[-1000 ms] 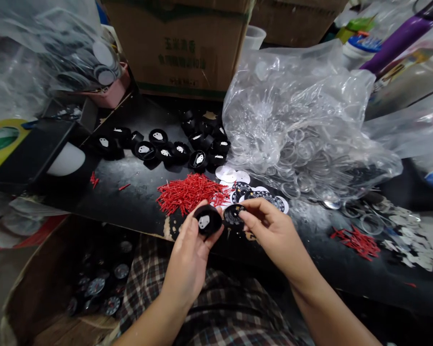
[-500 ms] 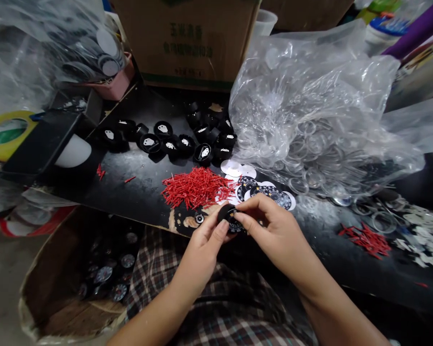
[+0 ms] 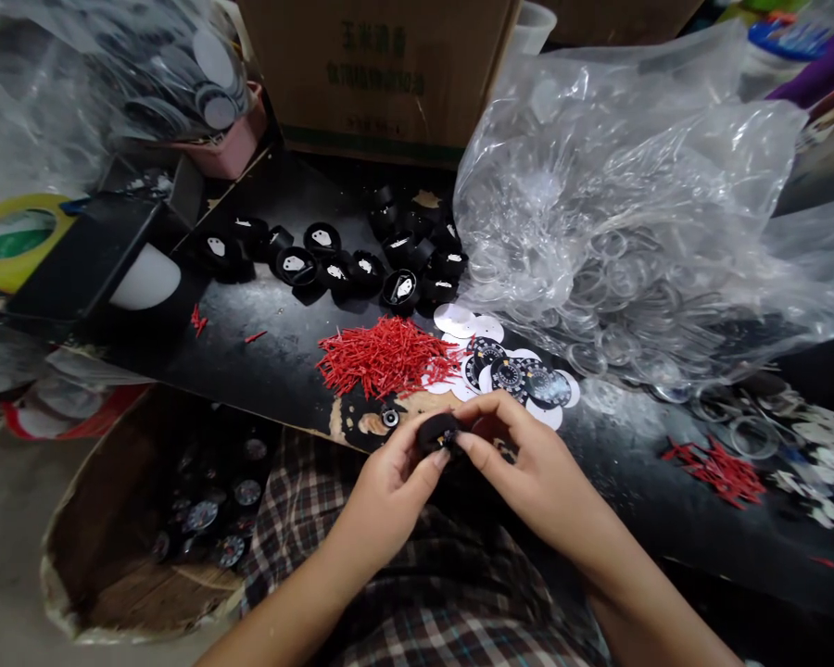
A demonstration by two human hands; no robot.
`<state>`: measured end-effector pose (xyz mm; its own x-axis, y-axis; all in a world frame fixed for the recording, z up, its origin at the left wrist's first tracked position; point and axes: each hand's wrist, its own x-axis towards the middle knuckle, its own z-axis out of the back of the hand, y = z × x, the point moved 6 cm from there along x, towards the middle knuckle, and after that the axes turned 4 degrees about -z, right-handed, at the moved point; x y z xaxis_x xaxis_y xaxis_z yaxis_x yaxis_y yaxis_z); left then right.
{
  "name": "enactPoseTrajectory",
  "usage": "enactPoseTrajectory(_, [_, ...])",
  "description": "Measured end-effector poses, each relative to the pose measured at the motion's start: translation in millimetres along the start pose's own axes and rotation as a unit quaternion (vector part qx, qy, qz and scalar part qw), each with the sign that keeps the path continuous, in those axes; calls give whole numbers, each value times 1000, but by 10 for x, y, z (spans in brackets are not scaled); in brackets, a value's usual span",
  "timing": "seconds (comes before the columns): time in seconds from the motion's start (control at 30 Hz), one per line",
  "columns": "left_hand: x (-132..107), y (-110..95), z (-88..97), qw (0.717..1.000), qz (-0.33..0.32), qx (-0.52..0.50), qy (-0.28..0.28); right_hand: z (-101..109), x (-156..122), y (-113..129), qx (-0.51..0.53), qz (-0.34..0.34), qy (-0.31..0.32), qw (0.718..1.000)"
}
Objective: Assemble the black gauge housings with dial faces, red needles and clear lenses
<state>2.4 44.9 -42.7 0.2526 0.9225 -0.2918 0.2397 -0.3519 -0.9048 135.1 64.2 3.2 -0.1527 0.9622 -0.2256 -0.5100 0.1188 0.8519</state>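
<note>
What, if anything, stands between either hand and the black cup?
Nothing visible: the left hand holds the black cup directly, and the right hand is close up against it. The hands hide part of the cup.

The left hand (image 3: pixel 396 468) and the right hand (image 3: pixel 528 454) are bare, with slim fingers and smooth backs. The left forearm (image 3: pixel 298 593) and right forearm (image 3: pixel 618 547) are bare too, as far as they show. Below the near edge of the worktop (image 3: pixel 284 371), a plaid garment (image 3: pixel 306 496) covers the lap: dark brown and black checks, pale crossing lines, some thin blue stripes, the cloth loosely creased, its middle folds nearly black.
</note>
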Motion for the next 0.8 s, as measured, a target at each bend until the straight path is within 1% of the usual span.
enactPoseTrajectory(0.1, [-51,-38,114,997,-13,78,-16,-69,46,73,-16,27,20,999])
enactPoseTrajectory(0.17, [-90,-88,175,989,-35,142,-22,-124,71,116,-8,37,34,999])
enactPoseTrajectory(0.27, [-139,-166,215,968,-78,239,-8,-151,81,149,-2,47,32,998])
enactPoseTrajectory(0.33, [-149,-181,246,961,-88,263,-6,-144,87,164,-18,71,38,997])
enactPoseTrajectory(0.4, [-138,-151,301,974,-67,216,-25,-119,128,166,-56,102,41,992])
enactPoseTrajectory(0.47, [-119,-99,356,991,-38,117,-57,-71,220,145,-151,120,4,981])
enactPoseTrajectory(0.53, [-104,-51,384,996,-21,16,-81,-52,342,121,-276,123,-43,952])
enactPoseTrajectory(0.57, [-100,-34,388,996,-18,-20,-88,-70,403,112,-331,123,-53,934])
enactPoseTrajectory(0.63, [-95,-13,386,993,-17,-67,-96,-142,504,112,-407,127,-47,903])
enactPoseTrajectory(0.7, [-92,-5,379,990,-17,-91,-109,-200,558,138,-451,135,-46,881])
enactPoseTrajectory(0.73, [-88,-8,373,988,-20,-100,-118,-214,569,152,-464,136,-47,874])
enactPoseTrajectory(0.77, [-80,-12,364,985,-22,-110,-129,-215,570,161,-468,133,-48,873])
enactPoseTrajectory(0.8, [-70,-17,353,982,-23,-122,-143,-205,561,166,-460,127,-49,877])
